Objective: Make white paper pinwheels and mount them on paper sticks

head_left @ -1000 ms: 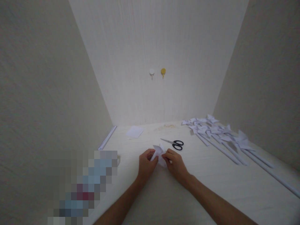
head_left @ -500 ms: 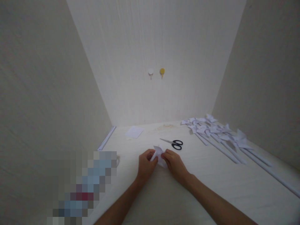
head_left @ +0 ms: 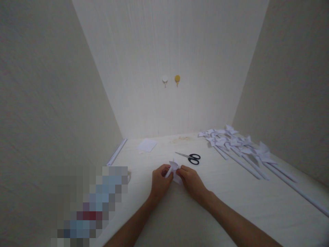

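Observation:
A small white paper pinwheel with curled blades is held between both hands, low over the table. My left hand is closed on its left side, thumb in front and fingers behind. My right hand pinches the right edge between thumb and fingertips. Part of the paper is hidden by the fingers. Just beyond my right hand lie scissors with black handles, blades pointing left.
Several finished paper pinwheels on rolled sticks lie along the right wall. White paper squares rest at the back left, near rolled paper sticks by the left wall. Two hooks, white and yellow, are on the back wall.
The paper's right part has been bent in toward the middle under my right fingers. Both hands stay almost in place, and the scissors have not moved.

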`<state>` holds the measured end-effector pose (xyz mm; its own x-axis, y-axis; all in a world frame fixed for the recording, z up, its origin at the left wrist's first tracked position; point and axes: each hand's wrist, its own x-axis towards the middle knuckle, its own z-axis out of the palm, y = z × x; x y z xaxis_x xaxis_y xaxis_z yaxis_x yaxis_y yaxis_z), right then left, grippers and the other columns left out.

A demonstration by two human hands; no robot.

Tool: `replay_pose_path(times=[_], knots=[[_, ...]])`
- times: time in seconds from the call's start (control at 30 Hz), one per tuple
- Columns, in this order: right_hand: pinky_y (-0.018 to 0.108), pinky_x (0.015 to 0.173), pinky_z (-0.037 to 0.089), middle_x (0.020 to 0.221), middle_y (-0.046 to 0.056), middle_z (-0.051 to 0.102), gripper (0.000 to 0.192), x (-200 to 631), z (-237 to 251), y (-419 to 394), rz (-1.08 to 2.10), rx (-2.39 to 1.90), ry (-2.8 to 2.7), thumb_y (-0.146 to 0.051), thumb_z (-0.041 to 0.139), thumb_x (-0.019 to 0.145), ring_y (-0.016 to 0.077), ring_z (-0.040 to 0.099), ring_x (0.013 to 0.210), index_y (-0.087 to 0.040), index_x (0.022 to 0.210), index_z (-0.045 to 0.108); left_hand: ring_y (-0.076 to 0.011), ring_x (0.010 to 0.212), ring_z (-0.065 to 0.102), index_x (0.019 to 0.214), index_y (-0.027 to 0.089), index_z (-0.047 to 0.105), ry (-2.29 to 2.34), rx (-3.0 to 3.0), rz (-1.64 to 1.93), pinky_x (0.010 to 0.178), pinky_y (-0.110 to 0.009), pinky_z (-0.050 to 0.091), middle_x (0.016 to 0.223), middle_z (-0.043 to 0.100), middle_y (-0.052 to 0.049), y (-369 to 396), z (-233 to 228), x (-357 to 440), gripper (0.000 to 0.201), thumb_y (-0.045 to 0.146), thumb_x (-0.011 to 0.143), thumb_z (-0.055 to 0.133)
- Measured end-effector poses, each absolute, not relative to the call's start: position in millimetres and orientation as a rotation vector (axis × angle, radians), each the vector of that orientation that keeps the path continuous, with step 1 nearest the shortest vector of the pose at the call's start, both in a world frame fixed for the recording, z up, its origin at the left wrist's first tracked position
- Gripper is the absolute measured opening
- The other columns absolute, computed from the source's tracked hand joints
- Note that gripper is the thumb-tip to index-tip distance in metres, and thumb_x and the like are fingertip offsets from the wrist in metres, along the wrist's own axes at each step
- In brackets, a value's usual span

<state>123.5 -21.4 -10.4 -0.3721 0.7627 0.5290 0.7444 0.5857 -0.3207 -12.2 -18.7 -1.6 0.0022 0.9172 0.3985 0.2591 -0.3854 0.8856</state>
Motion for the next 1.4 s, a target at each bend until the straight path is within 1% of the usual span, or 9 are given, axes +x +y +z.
replay_pose_path(times=[0.17,0.33,0.5,0.63,0.8,0.97,1.13,1.3,1.4], knots=[[0.022,0.055,0.033,0.065,0.004,0.052,0.019,121.4,-8.2,-22.9,-0.113,-1.232,-2.157,-0.009,0.043,0.077,0.0131,0.047,0.063,-0.015,0.065,0.056,-0.0127,0.058,0.057,0.069,0.013,0.059,1.197,1.739,1.388,0.057,-0.022,0.045,0.062,0.062,-0.001,-20.7,0.3,-10.8,0.011,0.012,0.060,0.052],[0.023,0.055,0.032,0.066,0.003,0.052,0.015,122.4,-6.0,-24.7,-0.186,-1.226,-2.193,-0.010,0.046,0.076,0.0136,0.046,0.063,-0.016,0.069,0.058,-0.0133,0.058,0.057,0.071,0.013,0.059,1.180,1.774,1.382,0.056,-0.022,0.045,0.063,0.062,-0.002,-20.2,-0.2,-11.2,0.012,0.012,0.061,0.051],[0.022,0.056,0.034,0.068,0.003,0.053,0.015,122.7,-9.5,-23.8,-0.117,-1.195,-2.200,-0.012,0.043,0.079,0.0132,0.047,0.063,-0.016,0.073,0.056,-0.0135,0.058,0.057,0.070,0.013,0.059,1.211,1.743,1.419,0.057,-0.023,0.045,0.062,0.062,-0.001,-20.0,0.3,-10.8,0.012,0.013,0.060,0.053],[0.022,0.055,0.035,0.066,0.002,0.052,0.016,121.6,-11.7,-22.3,-0.046,-1.180,-2.152,-0.013,0.042,0.079,0.0126,0.047,0.061,-0.016,0.069,0.054,-0.0130,0.057,0.056,0.068,0.014,0.059,1.238,1.724,1.412,0.056,-0.023,0.045,0.060,0.062,0.000,-21.2,2.8,-10.0,0.010,0.013,0.059,0.054],[0.021,0.057,0.036,0.067,0.002,0.052,0.011,122.8,-9.9,-22.4,0.060,-1.196,-2.071,-0.011,0.046,0.076,0.0121,0.048,0.062,-0.016,0.071,0.054,-0.0132,0.058,0.057,0.069,0.013,0.058,1.207,1.688,1.396,0.057,-0.023,0.045,0.061,0.062,0.000,-20.3,1.3,-9.9,0.010,0.015,0.059,0.054],[0.020,0.053,0.035,0.064,0.001,0.051,0.017,125.7,-8.1,-23.0,0.048,-1.167,-2.065,-0.014,0.045,0.077,0.0108,0.047,0.058,-0.016,0.064,0.056,-0.0135,0.057,0.057,0.068,0.013,0.057,1.228,1.637,1.422,0.055,-0.023,0.045,0.060,0.061,0.000,-19.8,2.2,-9.4,0.011,0.013,0.057,0.055],[0.020,0.054,0.036,0.067,0.002,0.054,0.014,126.7,-8.9,-22.5,0.093,-1.073,-2.076,-0.018,0.045,0.078,0.0111,0.049,0.060,-0.017,0.072,0.058,-0.0141,0.059,0.057,0.068,0.013,0.057,1.206,1.640,1.419,0.057,-0.023,0.045,0.062,0.062,-0.001,-19.7,2.7,-10.0,0.011,0.012,0.057,0.054],[0.021,0.054,0.038,0.061,0.001,0.054,0.016,126.9,-8.9,-21.4,0.165,-1.022,-1.967,-0.022,0.049,0.077,0.0115,0.050,0.058,-0.016,0.064,0.056,-0.0142,0.059,0.057,0.068,0.013,0.057,1.185,1.670,1.418,0.057,-0.024,0.046,0.062,0.062,-0.001,-18.6,-1.2,-10.6,0.011,0.015,0.058,0.054],[0.022,0.053,0.040,0.059,0.001,0.056,0.016,127.1,-8.9,-20.3,0.245,-0.934,-1.903,-0.025,0.053,0.074,0.0114,0.051,0.056,-0.017,0.061,0.058,-0.0140,0.058,0.057,0.066,0.014,0.057,1.192,1.675,1.410,0.057,-0.024,0.046,0.060,0.061,0.000,-19.5,0.9,-10.1,0.010,0.014,0.057,0.055]])
